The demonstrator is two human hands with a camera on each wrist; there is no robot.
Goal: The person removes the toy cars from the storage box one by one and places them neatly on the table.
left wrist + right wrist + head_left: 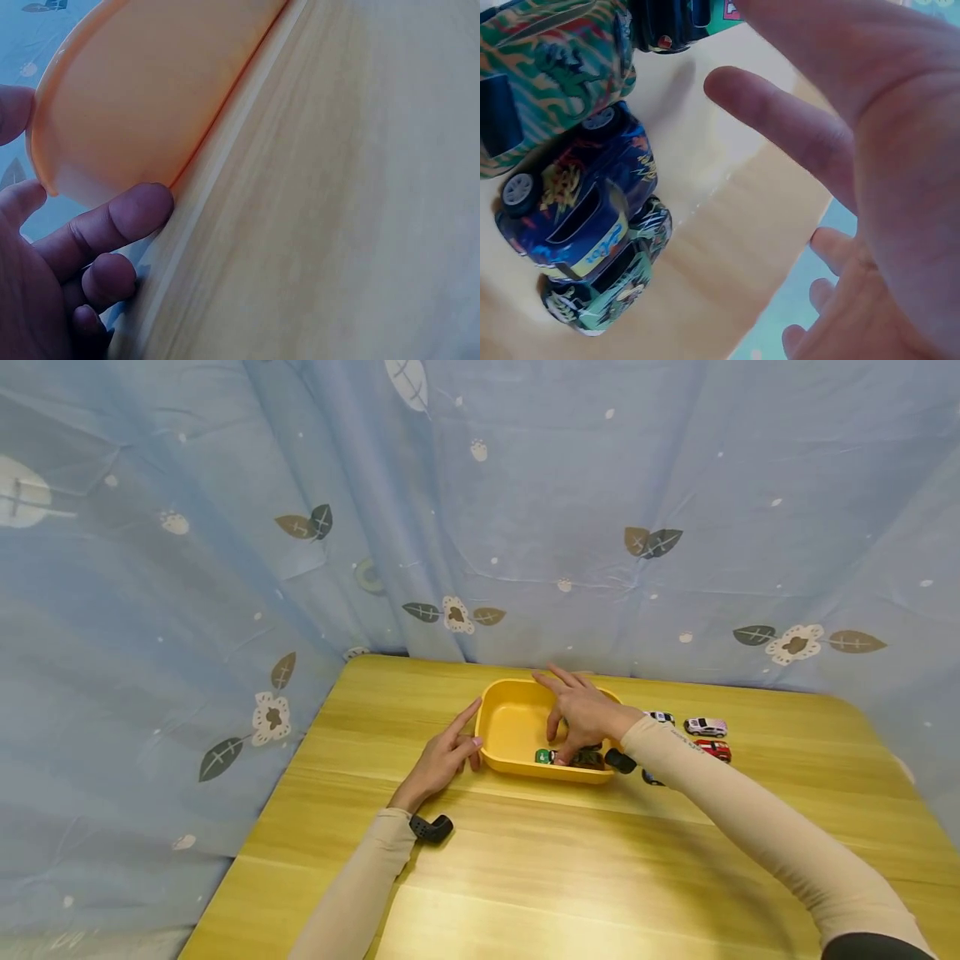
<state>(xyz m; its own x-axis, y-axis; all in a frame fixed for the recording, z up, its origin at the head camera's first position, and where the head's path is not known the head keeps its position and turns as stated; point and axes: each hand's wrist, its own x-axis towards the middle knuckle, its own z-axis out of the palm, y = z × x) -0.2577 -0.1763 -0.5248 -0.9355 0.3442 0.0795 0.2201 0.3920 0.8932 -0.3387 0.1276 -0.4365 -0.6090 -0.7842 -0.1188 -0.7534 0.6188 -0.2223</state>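
Note:
A yellow plastic bin stands on the wooden table with toy cars inside, gathered toward its right end. My left hand rests against the bin's left end, fingers extended along the outer wall. Reaching in from the right, my right hand has thumb and index finger spread apart. Its thumb is right at a small green-and-black toy car. Beside it in the right wrist view are a striped toy car with a dinosaur print, a dark blue toy car and a green toy car.
Outside the bin to the right lie a white-and-pink toy car, a red toy car, a white-and-black toy car and a blue one partly behind the right arm. A blue patterned curtain hangs behind the table.

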